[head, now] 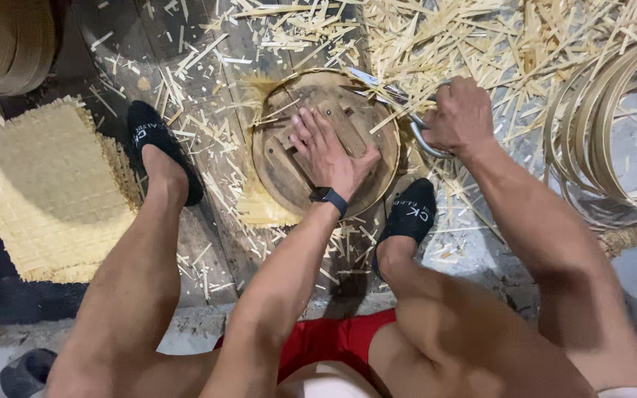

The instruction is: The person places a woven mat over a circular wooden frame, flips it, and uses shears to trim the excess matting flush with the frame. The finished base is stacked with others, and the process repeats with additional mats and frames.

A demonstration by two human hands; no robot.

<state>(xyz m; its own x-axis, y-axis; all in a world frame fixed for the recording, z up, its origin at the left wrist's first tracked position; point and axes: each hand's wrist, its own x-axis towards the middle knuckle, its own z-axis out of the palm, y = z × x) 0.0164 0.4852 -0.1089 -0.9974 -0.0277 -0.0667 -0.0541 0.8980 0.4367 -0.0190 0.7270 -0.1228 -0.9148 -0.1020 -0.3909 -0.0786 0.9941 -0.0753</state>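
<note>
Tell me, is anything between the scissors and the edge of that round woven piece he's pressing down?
Nothing visible does. The right hand holds the scissors with the blades already at the rim of the round bamboo tray, which the left hand presses flat. Only loose bamboo strips lie around.

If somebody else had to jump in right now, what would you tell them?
Left hand: pressed flat on the round wooden form, which pins a woven bamboo mat to the floor.
Right hand: closed on the scissors, blades at the form's upper right edge.
Done: no mat shows past the form's right rim, so that side seems trimmed; offcuts litter the floor.
Left: mat fringe sticks out past the lower left rim, and some at the top.
Nearby: mat stack by the left foot, bamboo hoops on the right.
</note>
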